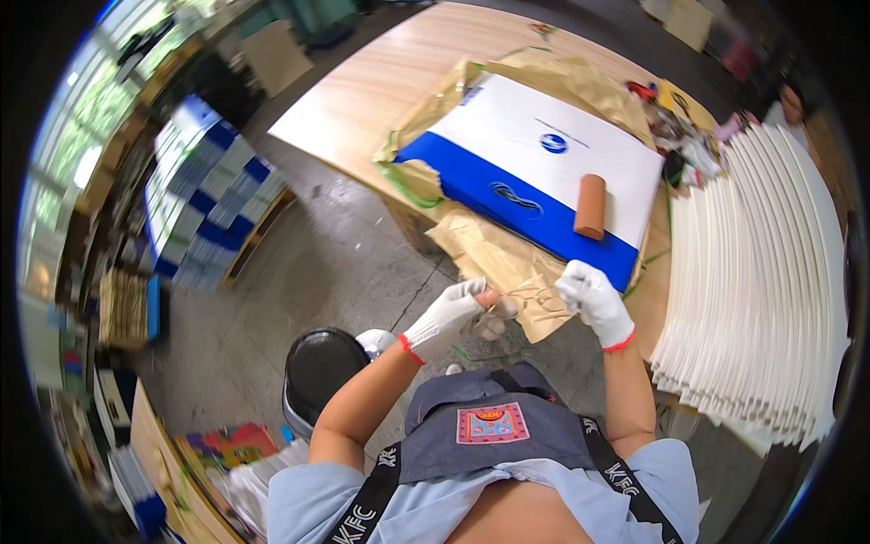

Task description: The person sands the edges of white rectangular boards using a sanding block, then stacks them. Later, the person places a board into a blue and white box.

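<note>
My left hand point(458, 319), in a white glove with a red cuff and a bare thumb tip, is closed in a pinch at the near side of the table. My right hand point(595, 305), gloved the same way, has its fingers curled together. A thin pale string point(533, 296) loops between the two hands, over crumpled brown wrapping paper point(497, 257). Just beyond lies a stack of blue and white printed sheets point(507, 127) on opened wrapping. On top rest a reddish-brown cylinder point(590, 207) and a small bundle of string point(515, 196).
The wooden table point(362, 100) extends to the far left. A tall fanned stack of white sheets point(748, 290) stands at the right, near a cluttered heap point(689, 136). A black round stool point(324, 381) is at my left. Blue and white bundles point(208, 195) sit on a pallet.
</note>
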`<action>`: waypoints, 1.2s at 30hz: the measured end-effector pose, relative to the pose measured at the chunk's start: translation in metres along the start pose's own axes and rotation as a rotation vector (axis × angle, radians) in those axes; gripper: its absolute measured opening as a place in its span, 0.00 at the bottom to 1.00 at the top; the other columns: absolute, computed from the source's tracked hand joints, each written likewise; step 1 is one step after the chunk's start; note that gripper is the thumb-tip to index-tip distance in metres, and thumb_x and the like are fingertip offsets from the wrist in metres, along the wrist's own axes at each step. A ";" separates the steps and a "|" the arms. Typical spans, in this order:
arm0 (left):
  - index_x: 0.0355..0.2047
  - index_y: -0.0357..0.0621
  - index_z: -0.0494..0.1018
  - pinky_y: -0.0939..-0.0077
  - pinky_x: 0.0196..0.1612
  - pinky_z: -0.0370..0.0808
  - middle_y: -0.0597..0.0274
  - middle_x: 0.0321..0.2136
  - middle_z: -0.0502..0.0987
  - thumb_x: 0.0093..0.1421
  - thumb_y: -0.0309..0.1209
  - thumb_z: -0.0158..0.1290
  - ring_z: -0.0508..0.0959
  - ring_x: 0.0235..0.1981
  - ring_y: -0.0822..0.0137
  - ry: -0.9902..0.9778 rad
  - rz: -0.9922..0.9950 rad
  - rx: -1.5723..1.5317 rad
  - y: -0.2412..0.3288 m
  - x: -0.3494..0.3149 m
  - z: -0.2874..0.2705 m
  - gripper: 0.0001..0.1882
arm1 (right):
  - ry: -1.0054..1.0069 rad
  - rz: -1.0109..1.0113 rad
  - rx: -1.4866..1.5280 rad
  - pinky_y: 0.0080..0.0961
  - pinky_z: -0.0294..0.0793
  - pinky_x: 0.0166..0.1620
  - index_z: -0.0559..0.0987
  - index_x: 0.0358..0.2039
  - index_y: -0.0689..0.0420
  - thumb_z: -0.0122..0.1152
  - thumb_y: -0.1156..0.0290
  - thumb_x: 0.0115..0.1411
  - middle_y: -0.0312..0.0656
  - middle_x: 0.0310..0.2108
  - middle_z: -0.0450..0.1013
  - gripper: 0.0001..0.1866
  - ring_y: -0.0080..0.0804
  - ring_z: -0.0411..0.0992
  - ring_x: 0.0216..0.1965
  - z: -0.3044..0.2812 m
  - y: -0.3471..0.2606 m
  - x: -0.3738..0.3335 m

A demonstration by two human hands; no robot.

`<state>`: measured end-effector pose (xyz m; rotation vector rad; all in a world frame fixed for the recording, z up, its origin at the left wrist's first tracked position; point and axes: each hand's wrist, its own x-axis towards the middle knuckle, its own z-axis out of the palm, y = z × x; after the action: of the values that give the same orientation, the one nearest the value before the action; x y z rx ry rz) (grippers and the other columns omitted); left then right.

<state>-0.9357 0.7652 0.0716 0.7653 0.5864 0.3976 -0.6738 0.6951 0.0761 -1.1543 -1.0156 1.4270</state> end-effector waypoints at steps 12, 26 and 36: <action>0.46 0.38 0.69 0.76 0.33 0.79 0.63 0.38 0.77 0.66 0.30 0.52 0.80 0.32 0.72 -0.028 0.004 0.441 -0.001 0.123 0.000 0.11 | -0.061 -0.027 -1.389 0.34 0.75 0.44 0.70 0.57 0.49 0.61 0.64 0.52 0.42 0.39 0.77 0.29 0.42 0.76 0.42 -0.013 -0.003 0.042; 0.65 0.44 0.53 0.55 0.58 0.69 0.51 0.64 0.58 0.68 0.41 0.46 0.65 0.60 0.51 0.041 -0.201 -0.099 0.004 0.277 -0.027 0.30 | 0.599 0.306 -0.965 0.37 0.77 0.37 0.64 0.62 0.53 0.63 0.43 0.52 0.54 0.44 0.75 0.42 0.44 0.78 0.39 -0.117 0.031 0.121; 0.56 0.41 0.62 0.58 0.58 0.72 0.54 0.50 0.72 0.59 0.27 0.55 0.74 0.52 0.57 -0.414 -0.263 -0.107 0.039 0.283 -0.033 0.25 | 0.543 0.224 -0.236 0.17 0.70 0.24 0.64 0.62 0.58 0.62 0.59 0.58 0.38 0.33 0.75 0.34 0.20 0.70 0.21 -0.067 -0.008 0.074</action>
<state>-0.7424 0.9595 -0.0168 0.6339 0.2681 0.0222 -0.6100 0.7713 0.0605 -1.7556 -0.6911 1.0786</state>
